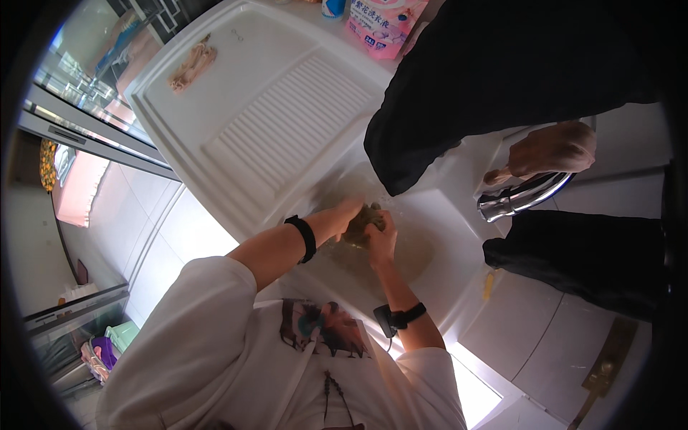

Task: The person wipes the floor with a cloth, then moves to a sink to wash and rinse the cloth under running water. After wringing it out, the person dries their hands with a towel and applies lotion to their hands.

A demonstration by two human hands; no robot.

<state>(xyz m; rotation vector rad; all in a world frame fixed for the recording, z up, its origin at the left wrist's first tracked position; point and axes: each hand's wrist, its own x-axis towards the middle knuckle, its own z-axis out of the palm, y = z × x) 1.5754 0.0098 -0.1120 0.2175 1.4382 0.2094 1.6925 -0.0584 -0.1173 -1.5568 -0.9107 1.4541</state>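
Both my hands are low in the white sink basin (459,247), over cloudy brownish water (412,261). Between them is a bunched, wet olive-brown cloth (360,228). My left hand (347,215) closes on its left side. From the right, my right hand (385,231) grips the same cloth with bent fingers. The cloth's lower part meets the water, and its full shape is hidden.
A ribbed washboard (294,107) adjoins the basin, with a crumpled beige cloth (192,66) beyond it. A pink pouch (383,25) stands at the back. Black garments (502,64) hang at right near the chrome faucet (512,201), which carries a brownish cloth (552,149).
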